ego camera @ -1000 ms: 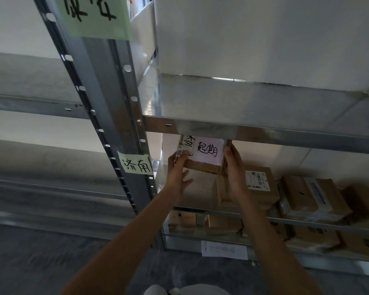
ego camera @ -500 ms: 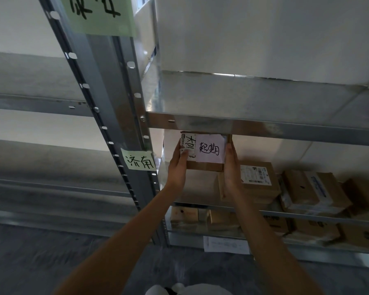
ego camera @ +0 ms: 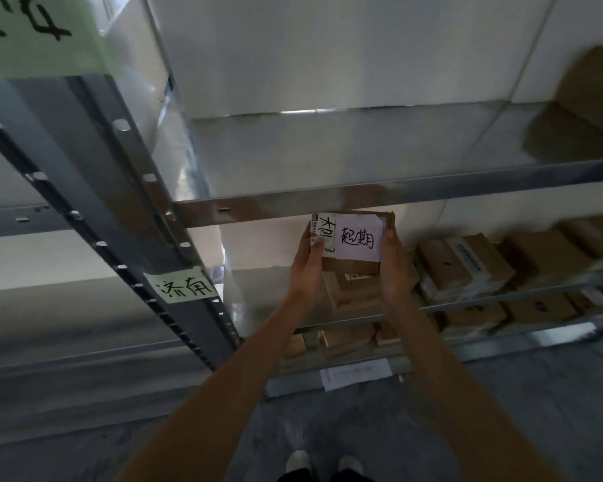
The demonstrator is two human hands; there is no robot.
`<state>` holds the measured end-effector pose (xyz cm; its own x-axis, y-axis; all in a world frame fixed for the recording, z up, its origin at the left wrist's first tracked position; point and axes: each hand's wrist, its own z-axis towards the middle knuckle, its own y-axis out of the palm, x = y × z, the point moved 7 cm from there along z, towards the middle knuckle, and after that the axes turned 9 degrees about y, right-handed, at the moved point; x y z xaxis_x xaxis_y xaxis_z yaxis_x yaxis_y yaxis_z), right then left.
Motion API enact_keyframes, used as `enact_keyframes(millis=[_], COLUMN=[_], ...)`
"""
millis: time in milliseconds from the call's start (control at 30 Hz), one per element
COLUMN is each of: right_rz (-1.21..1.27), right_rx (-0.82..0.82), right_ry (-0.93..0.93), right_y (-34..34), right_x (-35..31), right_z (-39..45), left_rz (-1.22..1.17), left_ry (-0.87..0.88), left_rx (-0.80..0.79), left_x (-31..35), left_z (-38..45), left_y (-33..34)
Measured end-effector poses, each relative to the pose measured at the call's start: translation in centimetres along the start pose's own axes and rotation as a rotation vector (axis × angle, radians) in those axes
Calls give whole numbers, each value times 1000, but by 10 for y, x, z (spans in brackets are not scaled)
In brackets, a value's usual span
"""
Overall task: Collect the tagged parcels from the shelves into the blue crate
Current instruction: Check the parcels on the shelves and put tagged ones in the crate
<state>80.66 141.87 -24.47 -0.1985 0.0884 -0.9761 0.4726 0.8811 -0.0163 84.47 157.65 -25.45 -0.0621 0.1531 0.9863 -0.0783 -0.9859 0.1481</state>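
Observation:
A small brown cardboard parcel [ego camera: 350, 264] with a white handwritten tag [ego camera: 357, 238] on its face is held up in front of the metal shelf rack [ego camera: 362, 194]. My left hand [ego camera: 307, 269] grips its left edge, thumb over the front. My right hand [ego camera: 392, 269] grips its right edge. Below and to the right, several more cardboard parcels [ego camera: 463, 266] lie on the lower shelf. The blue crate is not in view.
A grey perforated upright post [ego camera: 119, 217] with a green label [ego camera: 183, 285] stands to the left. More boxes [ego camera: 345, 339] fill the bottom shelf. A large brown box [ego camera: 596, 92] sits at the upper right. Grey floor [ego camera: 362, 429] and my shoes [ego camera: 324, 462] lie below.
Both hands have tightened on the tagged parcel and drawn it slightly out and away from the shelf; the view has tilted down, showing my shoes.

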Motion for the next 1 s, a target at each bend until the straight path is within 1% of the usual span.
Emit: enact_keyframes(millis=[167,233,367,467,567,633,733,900,1000], right_rz=[98,142,179,170,232,234,259,322,313], right_rx=[105,122,219,254,343,379,416,510,561], right_ry=[12,8,34,23,62,71,115,106,99], right_y=[-59,-84,-151,-208,-267,-300,-353,-426,-466], right_x=[4,7,7,2,6,9,25,18,20], right_z=[1,0,5,9,15,19,34,43,54], left_rz=[100,167,216,202,205,186,206,340,331], left_ry=[-23,-19,31,19,39,20,27,68,64], left_rx=[-103,-168,-307,-337,-355,-365,-442,-583,-636], left_x=[-1,-2,-3,-9,-15,-20,-33,-52,-57], left_z=[2,-1,-11,-23,-43,-55,-63,-64,-62], left_y=[61,89,160,217,272,307,357,429,474])
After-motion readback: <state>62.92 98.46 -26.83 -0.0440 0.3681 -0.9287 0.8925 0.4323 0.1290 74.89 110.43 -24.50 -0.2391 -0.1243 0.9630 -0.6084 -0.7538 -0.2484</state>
